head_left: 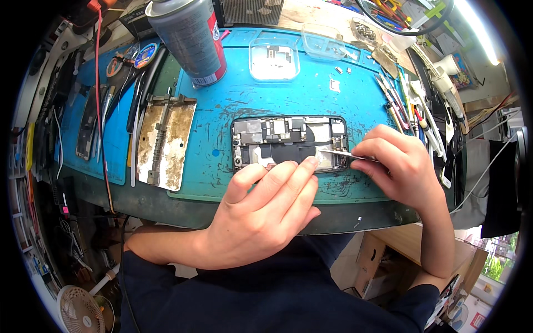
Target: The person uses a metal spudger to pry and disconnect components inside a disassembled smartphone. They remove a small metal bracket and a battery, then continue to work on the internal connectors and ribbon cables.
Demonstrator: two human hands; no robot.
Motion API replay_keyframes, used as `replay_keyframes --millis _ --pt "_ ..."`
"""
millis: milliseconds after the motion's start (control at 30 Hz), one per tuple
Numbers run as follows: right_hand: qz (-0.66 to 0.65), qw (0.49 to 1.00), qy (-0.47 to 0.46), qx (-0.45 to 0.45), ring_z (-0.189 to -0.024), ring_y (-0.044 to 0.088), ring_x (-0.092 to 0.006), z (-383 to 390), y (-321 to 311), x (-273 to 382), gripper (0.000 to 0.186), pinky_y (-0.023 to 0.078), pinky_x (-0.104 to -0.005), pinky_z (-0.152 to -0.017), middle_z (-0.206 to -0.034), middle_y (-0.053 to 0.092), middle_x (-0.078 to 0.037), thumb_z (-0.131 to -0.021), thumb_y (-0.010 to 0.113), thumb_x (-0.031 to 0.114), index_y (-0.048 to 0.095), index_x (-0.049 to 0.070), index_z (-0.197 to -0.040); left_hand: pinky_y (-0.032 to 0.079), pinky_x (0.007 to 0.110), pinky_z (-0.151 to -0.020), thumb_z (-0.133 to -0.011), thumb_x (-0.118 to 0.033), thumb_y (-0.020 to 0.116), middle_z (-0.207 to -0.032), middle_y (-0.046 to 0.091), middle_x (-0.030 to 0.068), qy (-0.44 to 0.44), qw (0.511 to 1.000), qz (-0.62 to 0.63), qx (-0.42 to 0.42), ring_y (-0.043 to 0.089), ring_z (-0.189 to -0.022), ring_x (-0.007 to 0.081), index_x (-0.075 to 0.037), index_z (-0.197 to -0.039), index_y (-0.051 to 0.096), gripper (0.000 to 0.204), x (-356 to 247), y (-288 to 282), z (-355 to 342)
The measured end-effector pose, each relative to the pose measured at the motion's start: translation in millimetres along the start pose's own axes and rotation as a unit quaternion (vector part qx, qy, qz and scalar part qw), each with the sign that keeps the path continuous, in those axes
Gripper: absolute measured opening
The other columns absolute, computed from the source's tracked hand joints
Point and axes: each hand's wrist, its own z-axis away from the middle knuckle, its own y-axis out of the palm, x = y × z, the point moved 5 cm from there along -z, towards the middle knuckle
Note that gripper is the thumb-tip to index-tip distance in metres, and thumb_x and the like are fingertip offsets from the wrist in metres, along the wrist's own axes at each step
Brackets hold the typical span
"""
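An opened smartphone (288, 145) lies on the blue work mat (214, 105), its circuit board, metal shields and black inner parts exposed. My left hand (264, 213) rests over its near edge with the fingers stretched out, the index and middle fingertips touching the lower right part; the hand covers some of that edge. From the right, my right hand (402, 164) pinches a pair of tweezers (352, 155) between thumb and fingers. The tweezers' tips reach over the phone's right end, close to my left fingertips. Whether anything sits between the tips is too small to tell.
Left of the phone stands a stained metal board holder (166, 141). Behind are a large spray can (189, 41) and a clear plastic box (273, 60) of small parts. Several hand tools (397, 102) lie to the right; a red cable (99, 105) hangs at left.
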Motion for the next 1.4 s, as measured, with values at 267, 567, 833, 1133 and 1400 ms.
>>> replay_keyframes --millis 267,567,833,1133,1400 --pt "0.044 0.999 0.008 -0.007 -0.074 0.071 -0.0285 -5.4 -2.6 8.2 0.019 0.056 -0.039 -0.062 -0.091 0.067 -0.006 -0.088 0.088 0.013 0.073 0.007 -0.099 0.038 0.039 -0.106 -0.086 -0.03 0.085 -0.14 0.078 0.0099 -0.001 1.0 -0.006 -0.001 0.072 -0.116 0.0192 -0.002 -0.123 0.079 0.047 -0.2 -0.8 0.1" --pt "0.008 1.0 0.003 0.01 -0.073 0.072 -0.0286 -0.8 -1.1 -0.4 0.019 0.056 -0.0391 -0.061 -0.091 0.069 -0.007 -0.088 0.088 0.009 0.073 0.007 -0.101 0.037 0.039 -0.107 -0.086 -0.029 0.085 -0.141 0.077 0.0101 0.002 1.0 -0.003 0.002 0.071 -0.118 0.0193 -0.002 -0.123 0.079 0.047 0.0 -1.4 0.4" --pt "0.056 0.997 -0.056 -0.001 -0.076 0.072 -0.0287 -4.0 -5.4 3.1 0.021 0.058 -0.0394 -0.064 -0.093 0.069 -0.007 -0.087 0.087 0.007 0.075 0.006 -0.103 0.037 0.039 -0.107 -0.086 -0.029 0.086 -0.141 0.077 0.0101 0.0 1.0 -0.001 0.0 0.071 -0.117 0.0195 -0.002 -0.124 0.079 0.047 -0.3 -1.0 1.2" --pt "0.009 1.0 -0.002 0.0 -0.074 0.073 -0.028 2.2 -0.1 8.4 0.019 0.058 -0.0394 -0.064 -0.091 0.069 -0.008 -0.09 0.086 0.008 0.075 0.006 -0.105 0.038 0.039 -0.106 -0.087 -0.029 0.085 -0.141 0.077 0.0101 0.002 1.0 -0.003 -0.001 0.071 -0.117 0.0193 -0.002 -0.123 0.079 0.046 0.0 -0.9 0.6" --pt "0.016 0.999 0.032 0.016 -0.073 0.073 -0.0281 5.2 2.1 15.4 0.02 0.057 -0.0395 -0.062 -0.088 0.069 -0.006 -0.091 0.085 0.01 0.075 0.007 -0.107 0.038 0.039 -0.106 -0.087 -0.029 0.085 -0.141 0.077 0.0103 0.0 1.0 -0.001 0.0 0.071 -0.117 0.0194 -0.002 -0.123 0.079 0.046 0.2 -1.1 1.3"
